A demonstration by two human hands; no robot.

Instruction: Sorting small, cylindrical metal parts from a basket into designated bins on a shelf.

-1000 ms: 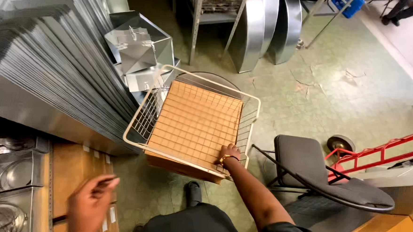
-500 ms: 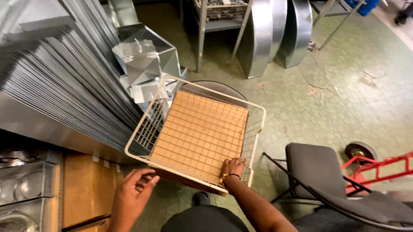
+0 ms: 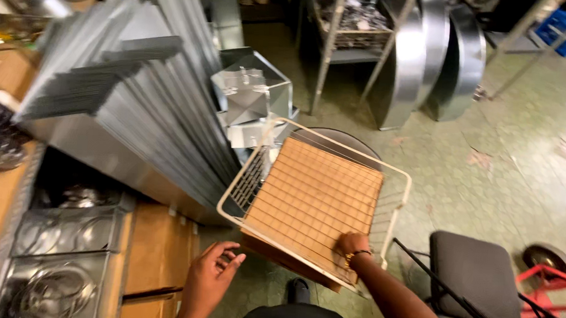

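Head view: your right hand has its grip clamped on the wire basket at 5 o'clock. Your left hand, fingers apart, holds nothing; bring it under the near rim at 7 o'clock, I think.

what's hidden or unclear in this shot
- Head view: right hand fingertips curl over the wire basket rim; grip beneath unseen.
- Underside of the brown board is hidden by itself.
- Grey chair is cut off by the bottom edge.
- Left hand is open and holds nothing.

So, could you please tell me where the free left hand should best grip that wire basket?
Probably the near-left rim corner of the wire basket, coming from the left hand's side: the right hand already holds the near-right edge, and the basket tilts.
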